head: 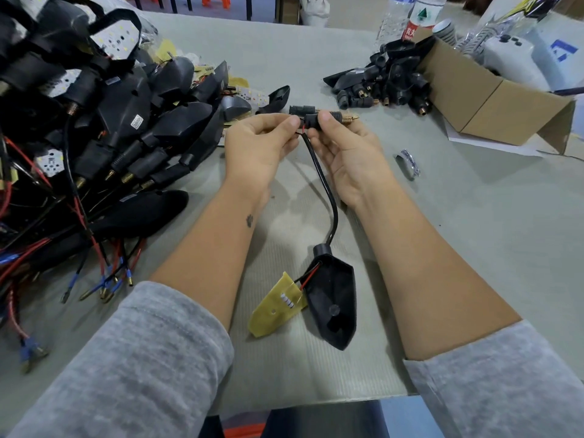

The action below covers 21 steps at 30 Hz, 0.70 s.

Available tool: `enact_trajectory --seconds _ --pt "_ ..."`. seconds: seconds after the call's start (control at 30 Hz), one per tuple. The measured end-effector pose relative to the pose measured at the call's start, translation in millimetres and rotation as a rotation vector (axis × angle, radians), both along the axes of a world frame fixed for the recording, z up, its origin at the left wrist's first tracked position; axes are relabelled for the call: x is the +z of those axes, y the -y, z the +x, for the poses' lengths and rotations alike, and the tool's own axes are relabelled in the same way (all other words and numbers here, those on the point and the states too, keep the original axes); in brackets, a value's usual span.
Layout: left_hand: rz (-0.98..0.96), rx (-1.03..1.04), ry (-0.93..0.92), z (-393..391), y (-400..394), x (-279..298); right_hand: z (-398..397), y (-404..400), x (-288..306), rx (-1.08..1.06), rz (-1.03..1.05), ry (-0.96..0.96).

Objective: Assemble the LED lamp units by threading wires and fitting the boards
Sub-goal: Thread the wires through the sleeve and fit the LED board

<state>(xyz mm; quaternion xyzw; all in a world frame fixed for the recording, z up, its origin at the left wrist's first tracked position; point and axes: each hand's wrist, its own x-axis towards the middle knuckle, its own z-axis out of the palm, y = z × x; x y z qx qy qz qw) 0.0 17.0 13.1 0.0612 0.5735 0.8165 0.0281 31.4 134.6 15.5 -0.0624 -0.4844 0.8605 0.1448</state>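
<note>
While my left hand point(259, 143) pinches the red and black wire ends and my right hand point(343, 143) holds the black threaded stem point(319, 116) crosswise, brass tip pointing right, the two meet just above the worktop point(458, 232), so the wires must go in sideways. From there the black cable point(325, 191) runs back toward me to the black lamp shell point(335, 306), the yellow board point(276, 306) lying touching its left edge. My fingertips hide the stem's opening, so I cannot tell how far the wires are in.
</note>
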Motion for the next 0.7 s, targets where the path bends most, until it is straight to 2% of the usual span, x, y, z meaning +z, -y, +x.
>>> enact_trajectory --seconds 0.17,0.4,0.57,0.7 --pt "-0.116 -0.011 -0.094 0.8 -1.4 -2.8 -0.2 0.1 0.3 -0.033 0.083 0.030" --pt "-0.074 -0.078 -0.075 2.5 -5.3 -2.3 -0.6 -1.1 0.2 -0.070 -0.008 0.010" --pt "-0.037 -0.018 0.001 3.3 -7.8 -2.0 -2.5 -1.2 -0.8 -0.060 -0.029 0.000" --pt "-0.049 0.001 -0.019 1.3 -5.0 -3.6 -2.8 -0.7 -1.2 -0.072 -0.030 0.001"
